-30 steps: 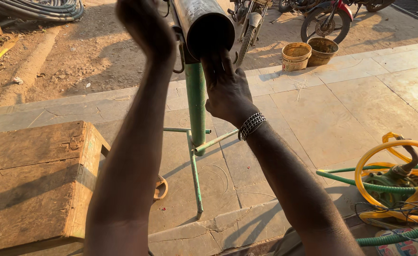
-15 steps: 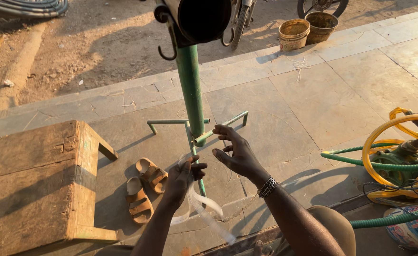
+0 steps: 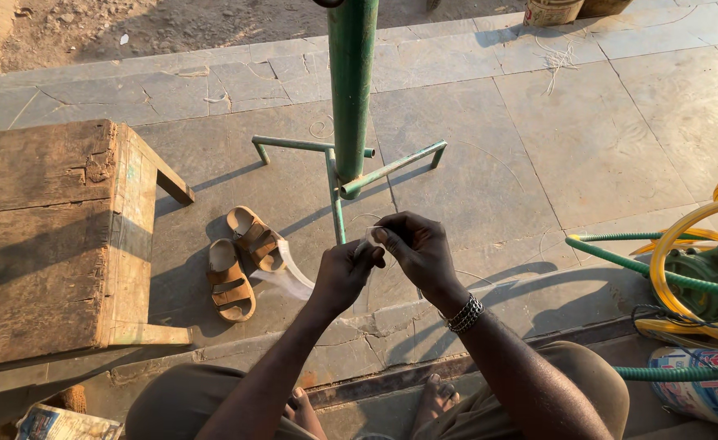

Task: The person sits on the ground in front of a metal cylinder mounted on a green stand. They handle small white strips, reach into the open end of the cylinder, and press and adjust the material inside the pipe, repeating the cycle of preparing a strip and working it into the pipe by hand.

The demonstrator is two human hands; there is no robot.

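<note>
The left hand (image 3: 344,273) and the right hand (image 3: 414,246) are meeting in front of the person's knees, both pinching a thin strip of pale, translucent tape (image 3: 294,273). The fingertips are closing on its near end, where it is bunching into a small wad, while the loose tail is trailing down and to the left from under the left hand, hanging clear of the stone floor (image 3: 603,138). Holding it between two pinches seems to be keeping the strip taut enough to work with. A beaded bracelet (image 3: 465,313) is sitting on the right wrist.

Just beyond the hands a green metal stand (image 3: 351,90) is rising on spread legs, its post standing directly ahead. A pair of brown sandals (image 3: 243,261) is lying to the left, beside a weathered wooden bench (image 3: 49,236). At the right edge, yellow and green hoses (image 3: 685,261) are coiling around a small machine.
</note>
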